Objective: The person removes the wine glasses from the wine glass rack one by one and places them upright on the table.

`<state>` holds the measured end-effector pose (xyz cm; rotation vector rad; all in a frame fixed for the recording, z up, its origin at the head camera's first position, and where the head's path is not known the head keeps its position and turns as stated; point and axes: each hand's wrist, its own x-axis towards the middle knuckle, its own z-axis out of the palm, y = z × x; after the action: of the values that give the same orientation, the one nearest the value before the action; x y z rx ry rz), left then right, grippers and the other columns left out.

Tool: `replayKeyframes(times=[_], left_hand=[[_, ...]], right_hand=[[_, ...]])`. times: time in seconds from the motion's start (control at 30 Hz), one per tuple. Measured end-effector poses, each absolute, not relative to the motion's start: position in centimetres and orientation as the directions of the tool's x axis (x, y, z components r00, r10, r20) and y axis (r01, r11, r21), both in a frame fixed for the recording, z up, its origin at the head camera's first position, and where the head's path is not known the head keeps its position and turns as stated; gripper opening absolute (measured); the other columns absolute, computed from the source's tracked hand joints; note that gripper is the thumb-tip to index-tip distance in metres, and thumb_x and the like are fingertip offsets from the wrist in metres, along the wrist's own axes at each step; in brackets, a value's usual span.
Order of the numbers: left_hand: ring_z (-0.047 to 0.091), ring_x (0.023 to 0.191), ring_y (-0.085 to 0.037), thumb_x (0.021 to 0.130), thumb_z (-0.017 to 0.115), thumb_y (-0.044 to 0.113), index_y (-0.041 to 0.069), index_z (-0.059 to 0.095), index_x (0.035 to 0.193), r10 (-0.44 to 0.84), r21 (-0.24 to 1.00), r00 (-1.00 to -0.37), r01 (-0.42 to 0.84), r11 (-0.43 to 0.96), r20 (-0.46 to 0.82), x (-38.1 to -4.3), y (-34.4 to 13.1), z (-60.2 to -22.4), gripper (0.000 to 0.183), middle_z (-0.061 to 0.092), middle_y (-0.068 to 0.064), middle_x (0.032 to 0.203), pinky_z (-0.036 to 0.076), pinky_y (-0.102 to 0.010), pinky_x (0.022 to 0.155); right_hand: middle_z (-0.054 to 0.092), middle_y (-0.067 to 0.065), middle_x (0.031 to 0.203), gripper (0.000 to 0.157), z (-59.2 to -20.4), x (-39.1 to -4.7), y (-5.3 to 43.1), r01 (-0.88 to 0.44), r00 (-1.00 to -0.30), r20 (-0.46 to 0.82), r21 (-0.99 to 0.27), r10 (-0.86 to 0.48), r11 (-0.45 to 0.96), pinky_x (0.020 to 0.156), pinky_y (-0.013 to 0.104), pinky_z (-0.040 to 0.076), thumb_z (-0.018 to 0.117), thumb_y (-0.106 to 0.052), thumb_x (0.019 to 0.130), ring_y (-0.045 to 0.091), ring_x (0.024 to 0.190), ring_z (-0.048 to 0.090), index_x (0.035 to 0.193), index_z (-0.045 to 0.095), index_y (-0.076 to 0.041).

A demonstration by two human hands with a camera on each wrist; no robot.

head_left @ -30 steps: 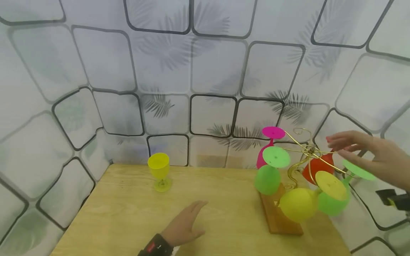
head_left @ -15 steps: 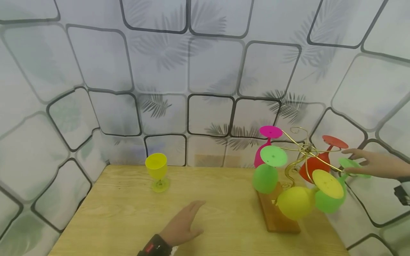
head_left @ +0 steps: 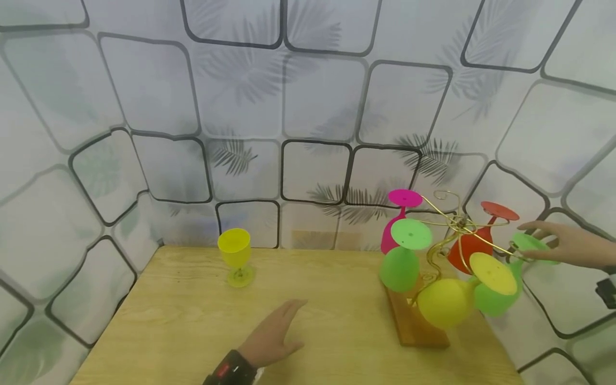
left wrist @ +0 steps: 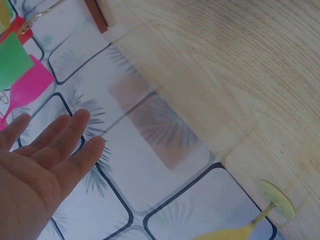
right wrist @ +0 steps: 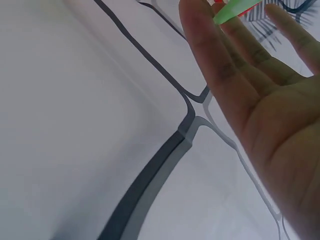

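At the right, my right hand pinches the foot of a green goblet that hangs upside down on a gold wire rack. In the right wrist view, part of its green foot shows at the fingers; the rest is out of frame. My left hand is over the front of the table with straight, spread fingers, holding nothing. On the rack also hang a yellow goblet, a second green goblet, a pink goblet and a red goblet.
A yellow goblet stands upright at the back left of the wooden table. The rack's wooden base sits near the table's right edge. A patterned curtain surrounds the back and sides.
My right hand has come down from above the rack to the green goblet's foot, uncovering the red goblet's foot. My left hand stays in place. The view has shifted slightly.
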<state>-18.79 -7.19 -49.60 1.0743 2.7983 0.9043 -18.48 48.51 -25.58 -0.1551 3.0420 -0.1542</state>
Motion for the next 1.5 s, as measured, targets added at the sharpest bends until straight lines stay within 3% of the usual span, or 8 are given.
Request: replayKeyframes(times=[0.23,0.5,0.7,0.87,1.0,1.27,1.5], left_hand=[[0.046,0.129,-0.026,0.079,0.071,0.031,0.015,0.028,0.146,0.615,0.52,-0.768,0.605,0.603,0.179,-18.9,-7.2,-49.9,0.081,0.041,-0.009,0.145,0.042,-0.045,0.106],[0.046,0.129,-0.027,0.08,0.071,0.031,0.017,0.028,0.146,0.612,0.534,-0.775,0.589,0.607,0.159,-18.9,-7.1,-49.9,0.081,0.04,-0.009,0.145,0.043,-0.046,0.105],[0.046,0.129,-0.027,0.08,0.071,0.028,0.015,0.027,0.146,0.614,0.542,-0.77,0.595,0.593,0.174,-18.9,-7.2,-49.9,0.08,0.04,-0.01,0.145,0.042,-0.046,0.105],[0.046,0.129,-0.027,0.08,0.071,0.028,0.016,0.027,0.146,0.608,0.541,-0.773,0.595,0.594,0.181,-18.8,-7.3,-50.1,0.081,0.04,-0.009,0.145,0.042,-0.046,0.106],[0.046,0.129,-0.027,0.08,0.071,0.028,0.015,0.027,0.146,0.602,0.543,-0.777,0.589,0.598,0.181,-18.7,-7.4,-50.2,0.08,0.041,-0.009,0.145,0.042,-0.046,0.105],[0.047,0.128,-0.026,0.079,0.072,0.029,0.014,0.028,0.145,0.607,0.533,-0.775,0.594,0.603,0.178,-18.8,-7.4,-49.9,0.08,0.042,-0.009,0.144,0.043,-0.044,0.105],[0.047,0.129,-0.025,0.08,0.071,0.03,0.016,0.028,0.146,0.613,0.53,-0.773,0.594,0.606,0.166,-18.9,-7.1,-50.2,0.08,0.041,-0.008,0.145,0.042,-0.045,0.106]], right_hand=[[0.056,0.036,0.104,0.07,-24.5,-17.7,47.6,-0.1,-0.993,-0.062,-0.053,-0.104,0.994,0.056,0.046,0.053,0.071,-0.036,0.081,0.053,0.086,0.058,0.127,0.039,0.006],[0.058,0.03,0.114,0.071,-23.3,-17.7,45.1,-0.191,-0.982,0.006,-0.065,-0.191,0.979,0.06,0.045,0.053,0.074,-0.032,0.078,0.041,0.088,0.062,0.129,0.042,0.005],[0.051,0.035,0.123,0.071,-23.1,-19.7,44.1,-0.159,-0.986,-0.039,-0.077,-0.162,0.984,0.06,0.045,0.054,0.07,-0.038,0.082,0.045,0.094,0.061,0.131,0.04,0.005],[0.051,0.038,0.12,0.071,-23.2,-21.0,44.7,-0.123,-0.989,-0.077,-0.072,-0.128,0.99,0.062,0.048,0.053,0.066,-0.041,0.084,0.05,0.097,0.057,0.13,0.038,0.005],[0.052,0.04,0.114,0.071,-23.6,-21.5,46.0,-0.107,-0.99,-0.083,-0.079,-0.114,0.991,0.061,0.048,0.053,0.066,-0.04,0.084,0.048,0.09,0.059,0.128,0.038,0.007],[0.052,0.044,0.105,0.072,-23.9,-20.1,48.8,-0.082,-0.995,-0.057,-0.064,-0.086,0.995,0.06,0.05,0.054,0.07,-0.036,0.081,0.053,0.085,0.057,0.122,0.038,0.013],[0.05,0.046,0.108,0.071,-23.9,-17.2,49.7,-0.063,-0.997,-0.044,-0.009,-0.063,0.998,0.056,0.047,0.053,0.072,-0.036,0.079,0.052,0.081,0.06,0.122,0.037,0.008]])
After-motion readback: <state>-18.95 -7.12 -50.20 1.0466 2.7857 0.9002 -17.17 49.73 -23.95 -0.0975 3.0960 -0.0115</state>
